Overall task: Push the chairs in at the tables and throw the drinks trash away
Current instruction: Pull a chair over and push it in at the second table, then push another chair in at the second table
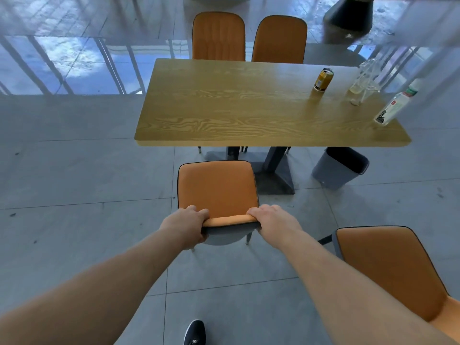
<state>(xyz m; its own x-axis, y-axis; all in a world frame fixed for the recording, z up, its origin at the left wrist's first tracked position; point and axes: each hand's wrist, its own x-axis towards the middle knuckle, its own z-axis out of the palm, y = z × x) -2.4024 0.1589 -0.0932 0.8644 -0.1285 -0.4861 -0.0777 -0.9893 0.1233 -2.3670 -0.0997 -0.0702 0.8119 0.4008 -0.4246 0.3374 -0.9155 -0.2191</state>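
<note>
An orange chair [217, 186] stands on the floor just short of the wooden table [236, 113], its seat outside the table edge. My left hand [185, 226] and my right hand [272, 219] both grip the top of its backrest. A second orange chair [388, 267] stands pulled out at my right. On the table's right end are a yellow drink can [323, 79], a clear plastic cup [362, 92], a clear bottle [368, 68] behind it, and a white-labelled bottle [394, 105] at the edge.
Two more orange chairs [218, 37] [279, 40] stand at the table's far side. A grey waste bin [339, 168] sits on the floor under the table's right end. The table's dark pedestal base [273, 175] is ahead of the chair. My black shoe [195, 332] shows below.
</note>
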